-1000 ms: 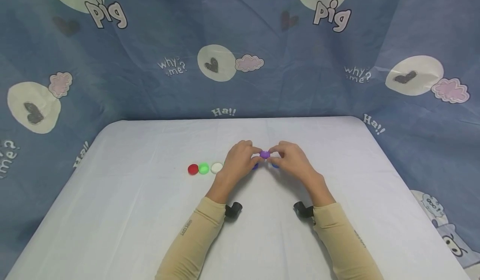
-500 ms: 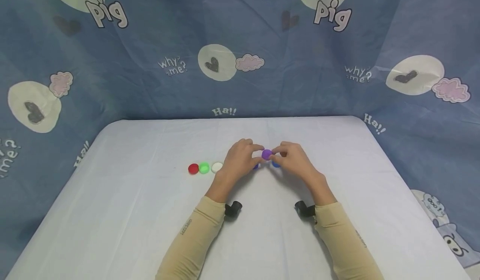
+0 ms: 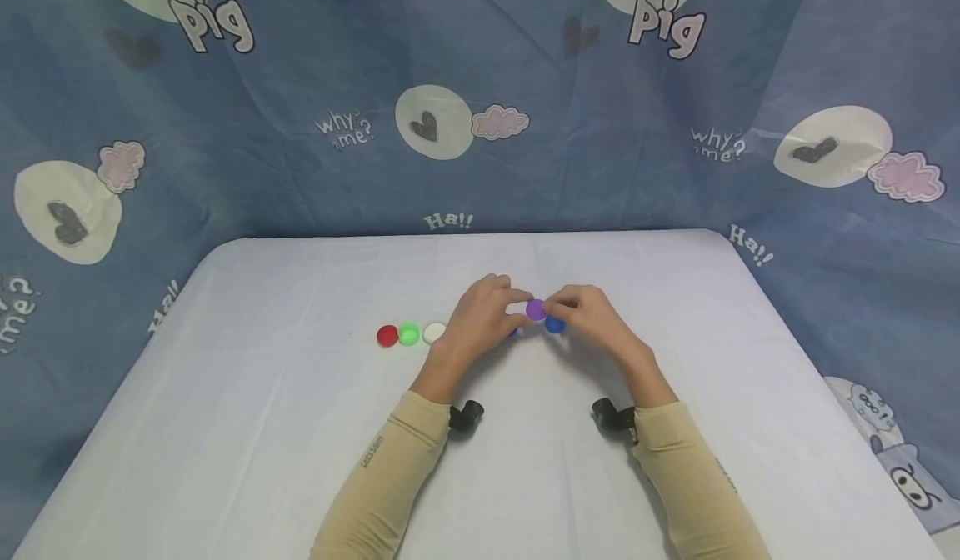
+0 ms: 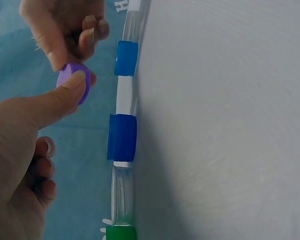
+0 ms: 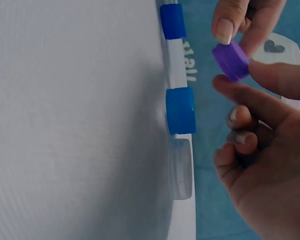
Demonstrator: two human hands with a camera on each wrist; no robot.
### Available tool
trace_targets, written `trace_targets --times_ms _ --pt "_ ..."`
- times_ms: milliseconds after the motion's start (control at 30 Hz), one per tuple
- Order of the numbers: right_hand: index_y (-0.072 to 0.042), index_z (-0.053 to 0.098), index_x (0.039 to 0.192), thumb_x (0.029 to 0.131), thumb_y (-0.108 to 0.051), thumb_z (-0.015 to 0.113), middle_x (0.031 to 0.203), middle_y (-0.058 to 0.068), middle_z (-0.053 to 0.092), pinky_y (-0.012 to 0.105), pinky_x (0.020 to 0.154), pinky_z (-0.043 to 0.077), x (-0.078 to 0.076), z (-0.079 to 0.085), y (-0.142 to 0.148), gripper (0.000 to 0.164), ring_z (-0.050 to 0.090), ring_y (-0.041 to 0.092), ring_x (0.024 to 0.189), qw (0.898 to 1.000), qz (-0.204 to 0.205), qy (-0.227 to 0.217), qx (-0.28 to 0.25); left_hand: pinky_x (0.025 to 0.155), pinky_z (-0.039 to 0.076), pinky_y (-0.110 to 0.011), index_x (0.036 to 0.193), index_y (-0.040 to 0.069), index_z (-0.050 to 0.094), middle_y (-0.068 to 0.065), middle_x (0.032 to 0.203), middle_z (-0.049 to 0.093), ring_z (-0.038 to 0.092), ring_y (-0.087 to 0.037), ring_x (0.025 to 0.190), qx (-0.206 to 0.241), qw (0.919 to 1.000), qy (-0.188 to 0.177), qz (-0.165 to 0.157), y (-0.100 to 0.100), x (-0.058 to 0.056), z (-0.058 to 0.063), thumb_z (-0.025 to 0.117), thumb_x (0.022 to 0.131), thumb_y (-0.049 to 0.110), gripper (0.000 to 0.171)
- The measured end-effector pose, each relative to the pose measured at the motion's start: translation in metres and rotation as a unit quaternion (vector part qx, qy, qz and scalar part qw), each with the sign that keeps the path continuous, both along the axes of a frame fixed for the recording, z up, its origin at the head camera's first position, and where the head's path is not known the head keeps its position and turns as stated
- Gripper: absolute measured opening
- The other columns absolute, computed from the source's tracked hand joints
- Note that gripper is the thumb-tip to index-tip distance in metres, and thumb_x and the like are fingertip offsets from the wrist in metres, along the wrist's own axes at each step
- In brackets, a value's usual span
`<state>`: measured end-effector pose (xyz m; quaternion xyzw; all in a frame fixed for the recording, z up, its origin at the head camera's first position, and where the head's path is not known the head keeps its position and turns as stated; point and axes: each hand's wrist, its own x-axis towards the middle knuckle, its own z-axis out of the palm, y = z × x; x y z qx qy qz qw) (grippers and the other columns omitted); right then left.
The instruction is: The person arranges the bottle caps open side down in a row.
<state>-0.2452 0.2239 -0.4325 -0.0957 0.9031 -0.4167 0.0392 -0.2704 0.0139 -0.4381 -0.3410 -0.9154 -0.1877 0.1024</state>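
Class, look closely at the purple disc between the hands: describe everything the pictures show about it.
The purple disc is squat and round, with a flat face, a curved side wall and a smooth, plastic-looking surface. It is held tilted above the white table, pinched by the left hand and right hand. Part of it is hidden; whether it is hollow cannot be told.

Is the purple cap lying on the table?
No, the left hand and right hand pinch the purple cap between them, up off the table.
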Motion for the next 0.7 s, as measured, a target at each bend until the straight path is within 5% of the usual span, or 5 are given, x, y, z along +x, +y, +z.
trace_targets --times_ms 400,700 --pt "-0.009 0.075 0.113 0.086 -0.016 0.076 0.077 0.004 0.056 0.030 0.065 0.041 -0.0002 -0.0016 -0.0044 0.027 0.047 0.019 0.075 0.998 0.022 0.054 0.008 0.073 0.046 -0.030 0.111 0.020 0.078 -0.005 0.090 0.068 0.054 -0.016 0.081 0.003 0.9995 -0.030 0.009 -0.0038 -0.0003 -0.0013 0.076 0.085 0.042 0.034" --pt "-0.008 0.076 0.110 0.086 -0.012 0.076 0.069 0.002 0.049 0.027 0.058 0.038 -0.0022 -0.0070 -0.0095 0.024 0.044 0.015 0.065 0.993 0.022 0.081 0.086 0.071 0.046 -0.031 0.107 0.021 0.079 -0.005 0.089 0.069 0.057 -0.019 0.080 0.002 0.9982 -0.045 0.040 -0.0002 0.0004 -0.0020 0.077 0.083 0.042 0.032"
